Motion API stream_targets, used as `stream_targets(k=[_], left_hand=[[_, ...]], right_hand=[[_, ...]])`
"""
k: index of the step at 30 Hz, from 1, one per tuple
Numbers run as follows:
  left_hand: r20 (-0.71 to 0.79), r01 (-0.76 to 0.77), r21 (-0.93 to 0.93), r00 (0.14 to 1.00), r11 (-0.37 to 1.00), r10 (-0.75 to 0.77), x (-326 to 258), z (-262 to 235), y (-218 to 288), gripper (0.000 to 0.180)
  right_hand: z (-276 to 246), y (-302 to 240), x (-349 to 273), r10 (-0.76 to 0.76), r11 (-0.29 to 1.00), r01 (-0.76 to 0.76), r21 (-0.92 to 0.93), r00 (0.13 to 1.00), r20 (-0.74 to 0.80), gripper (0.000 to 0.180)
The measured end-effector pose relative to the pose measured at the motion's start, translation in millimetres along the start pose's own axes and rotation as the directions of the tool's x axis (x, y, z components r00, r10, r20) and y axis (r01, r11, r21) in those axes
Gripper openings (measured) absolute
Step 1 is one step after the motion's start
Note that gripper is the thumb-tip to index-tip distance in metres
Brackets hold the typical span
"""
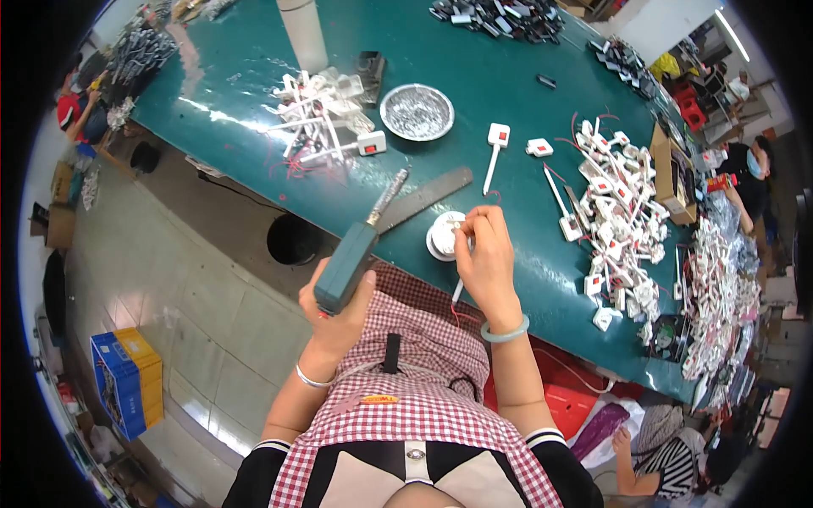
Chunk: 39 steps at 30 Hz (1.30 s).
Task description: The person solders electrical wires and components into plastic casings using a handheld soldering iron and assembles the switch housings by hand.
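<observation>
Along the near edge of the green tabletop [508, 93], where it runs slantwise past the person's checked apron [415, 372], the work sits close to the body. Far larger than anything in hand are the heaps: a white pile of switch parts [622, 212] toward the right edge, another tangle of white parts [318, 114] near the far left corner, and dark pieces [500, 17] at the far edge. A foil dish [417, 112] rests mid-table, and a flat metal file [423, 199] lies just beyond the tool. The left hand [339, 313] is wrapped shut round the teal handle of a soldering iron [356, 250], its tip slanting up and away from the edge. The right hand [487, 258] is pinching a small part with a red wire [461, 317] trailing down over the edge, held against a round white spool [445, 237] at the near edge. To do this well, I would say the pinch should stay steady and low on the spool, fingers back from the joint, and the iron should come in slowly from the left, its hot tip clear of wire insulation and apron.
</observation>
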<state>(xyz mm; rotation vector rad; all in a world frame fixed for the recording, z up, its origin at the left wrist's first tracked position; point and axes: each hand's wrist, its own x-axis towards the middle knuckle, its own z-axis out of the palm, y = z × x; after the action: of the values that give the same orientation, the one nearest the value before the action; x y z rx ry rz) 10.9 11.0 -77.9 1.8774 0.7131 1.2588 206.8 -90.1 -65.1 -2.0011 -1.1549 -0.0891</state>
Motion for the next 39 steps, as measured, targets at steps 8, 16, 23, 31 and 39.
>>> stream_targets(k=[8, 16, 23, 31, 39], left_hand=[[0.128, 0.213, -0.110, 0.972, 0.971, -0.198, 1, -18, 18, 0.017], [0.148, 0.176, -0.078, 0.975, 0.981, -0.163, -5, -23, 20, 0.016], [0.122, 0.239, -0.091, 0.966, 0.967, -0.227, -5, -22, 18, 0.016], [0.110, 0.256, -0.059, 0.962, 0.965, -0.248, -3, -25, 18, 0.017], [0.055, 0.222, -0.039, 0.974, 0.974, -0.220, -2, -37, 9, 0.016]], right_hand=[[1, 7, -2, 0.056, 0.997, -0.059, 0.054, 0.997, 0.053, 0.007], [-3, 5, -7, 0.088, 0.986, -0.095, 0.139, 0.994, 0.059, 0.008], [-15, -6, -13, 0.134, 0.978, -0.136, 0.157, 0.991, 0.018, 0.021], [-13, 4, -15, 0.062, 0.990, -0.075, 0.121, 0.993, 0.104, 0.059], [-24, -2, -17, 0.086, 0.963, -0.075, 0.260, 0.996, -0.034, 0.048]])
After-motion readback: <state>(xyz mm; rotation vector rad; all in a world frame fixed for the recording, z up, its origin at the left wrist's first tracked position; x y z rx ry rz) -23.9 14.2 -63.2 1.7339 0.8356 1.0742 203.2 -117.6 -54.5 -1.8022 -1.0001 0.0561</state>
